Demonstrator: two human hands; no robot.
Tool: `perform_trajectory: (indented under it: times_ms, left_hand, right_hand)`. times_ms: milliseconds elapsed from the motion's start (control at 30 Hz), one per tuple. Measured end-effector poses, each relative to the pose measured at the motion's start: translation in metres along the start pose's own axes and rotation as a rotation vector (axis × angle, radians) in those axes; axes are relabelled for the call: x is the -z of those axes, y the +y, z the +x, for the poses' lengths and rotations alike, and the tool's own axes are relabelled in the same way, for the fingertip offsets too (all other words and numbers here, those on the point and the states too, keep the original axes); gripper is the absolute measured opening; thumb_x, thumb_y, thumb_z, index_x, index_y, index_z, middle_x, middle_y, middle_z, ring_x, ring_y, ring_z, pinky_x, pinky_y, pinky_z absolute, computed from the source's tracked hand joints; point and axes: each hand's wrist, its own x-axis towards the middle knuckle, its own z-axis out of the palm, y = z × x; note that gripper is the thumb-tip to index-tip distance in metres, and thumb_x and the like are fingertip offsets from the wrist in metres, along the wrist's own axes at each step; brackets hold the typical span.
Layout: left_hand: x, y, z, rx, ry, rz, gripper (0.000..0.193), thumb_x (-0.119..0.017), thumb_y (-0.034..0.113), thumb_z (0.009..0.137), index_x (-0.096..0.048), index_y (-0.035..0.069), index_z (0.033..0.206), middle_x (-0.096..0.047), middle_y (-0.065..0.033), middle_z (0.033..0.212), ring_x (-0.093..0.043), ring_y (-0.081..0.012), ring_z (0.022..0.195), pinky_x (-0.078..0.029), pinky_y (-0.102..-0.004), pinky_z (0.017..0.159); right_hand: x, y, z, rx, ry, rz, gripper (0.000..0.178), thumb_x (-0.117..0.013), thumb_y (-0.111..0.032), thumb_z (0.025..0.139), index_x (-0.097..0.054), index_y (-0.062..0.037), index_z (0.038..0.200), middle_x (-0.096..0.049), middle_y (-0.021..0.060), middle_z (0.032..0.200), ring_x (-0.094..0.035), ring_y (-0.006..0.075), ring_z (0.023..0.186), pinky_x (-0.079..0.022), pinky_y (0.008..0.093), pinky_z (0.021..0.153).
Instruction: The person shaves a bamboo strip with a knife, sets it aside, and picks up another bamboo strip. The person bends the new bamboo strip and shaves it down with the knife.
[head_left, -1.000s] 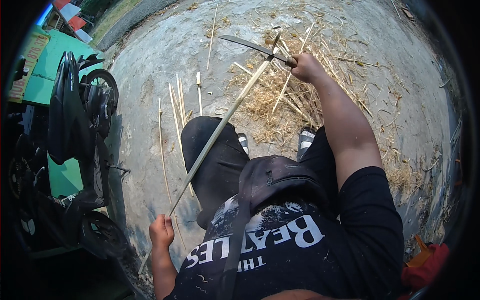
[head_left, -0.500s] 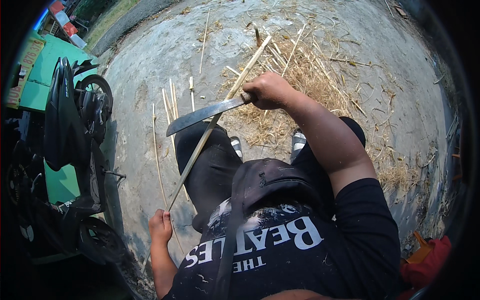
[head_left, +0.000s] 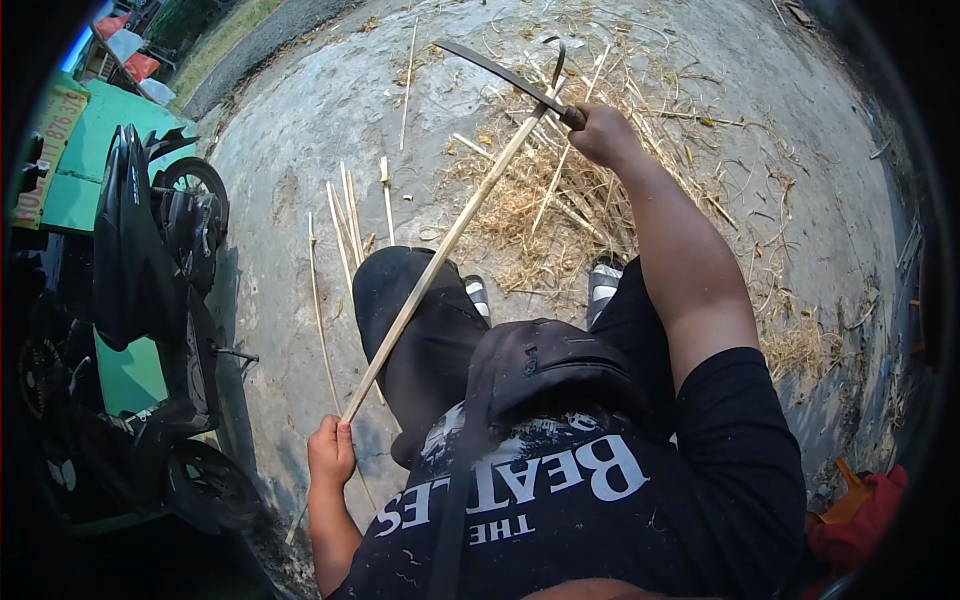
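A long pale bamboo strip [head_left: 440,262] slants from lower left to upper right, across my left thigh. My left hand [head_left: 331,452] is closed around its near end. My right hand [head_left: 607,136] grips the short handle of a machete [head_left: 488,65], arm stretched forward. The dark blade lies across the strip's far end and points up and left. A thin dark curl [head_left: 560,62] bends up by that far end; whether it is joined to the strip I cannot tell. Pale shavings [head_left: 500,235] lie heaped on the ground below the strip.
Thin bamboo strips [head_left: 320,300] lie on the concrete ground left of my leg, with others among the shavings. A dark motorbike [head_left: 130,280] stands at the left before a green panel [head_left: 85,165]. My sandalled feet [head_left: 602,285] are planted apart. Red cloth [head_left: 868,525] shows at lower right.
My right hand and the machete have moved forward along the strip, from above my left knee to its far end. The left hand keeps its grip on the near end.
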Motion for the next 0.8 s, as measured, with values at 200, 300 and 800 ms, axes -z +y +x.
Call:
perform_trajectory:
  times_ms: [200,300,800]
  left_hand:
    - [-0.006,-0.021,-0.001,-0.011,-0.034,0.124,0.048,-0.051,0.040,0.105,-0.050,0.002,0.077,-0.055,-0.0219,0.062,-0.057,-0.0456,0.059,-0.044,-0.0476,0.053]
    - [-0.009,-0.032,-0.005,-0.020,-0.037,0.106,0.049,-0.050,0.041,0.105,-0.050,0.002,0.075,-0.054,-0.0226,0.062,-0.057,-0.0461,0.059,-0.043,-0.0479,0.054]
    - [-0.027,-0.002,0.009,0.053,0.014,-0.010,0.048,-0.047,0.043,0.106,-0.055,0.002,0.082,-0.056,-0.0212,0.062,-0.060,-0.0446,0.061,-0.045,-0.0465,0.055]
  right_hand:
    - [-0.001,-0.034,-0.006,0.503,-0.031,-0.313,0.008,-0.065,-0.021,0.089,-0.071,-0.0181,0.093,-0.073,0.0079,0.089,-0.071,0.0292,0.090,-0.056,0.0427,0.081]
    - [0.024,-0.001,0.006,0.073,0.225,-0.282,0.010,-0.061,-0.020,0.091,-0.069,-0.0174,0.096,-0.074,0.0079,0.092,-0.071,0.0287,0.094,-0.055,0.0446,0.083]
    - [0.024,0.037,0.034,-0.274,0.434,0.607,0.033,-0.072,-0.030,0.076,-0.071,-0.0026,0.094,-0.072,0.0114,0.086,-0.068,0.0235,0.078,-0.052,0.0378,0.075]
